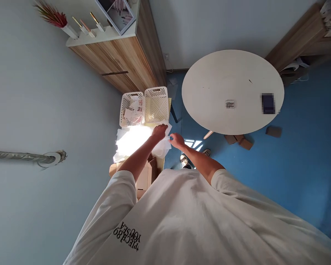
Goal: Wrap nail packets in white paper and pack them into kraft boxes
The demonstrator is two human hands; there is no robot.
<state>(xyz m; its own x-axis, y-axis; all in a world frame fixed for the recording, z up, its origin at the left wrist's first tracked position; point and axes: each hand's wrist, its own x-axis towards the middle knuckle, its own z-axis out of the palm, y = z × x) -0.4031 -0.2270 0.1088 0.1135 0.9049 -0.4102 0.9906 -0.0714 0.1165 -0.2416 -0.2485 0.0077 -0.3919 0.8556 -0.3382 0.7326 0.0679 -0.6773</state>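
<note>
A spread of thin, translucent plastic bags (162, 147) lies on a low surface to the left, partly washed out by bright sunlight. My left hand (160, 131) is over the bags with its fingers curled down on a white, see-through piece at their far right edge. Just right of it, my right hand (177, 140) pinches the edge of a bag at the side of the surface. The fingertips are small in view, and what lies under the left fingers is partly hidden.
Beyond the bags stand two white perforated baskets, one (131, 109) holding small packets, the other (156, 105) beside it. Folded brown cardboard (146, 176) lies nearer me. An oval white table (215, 81) is at right; small brown boxes (245, 144) sit on the blue floor.
</note>
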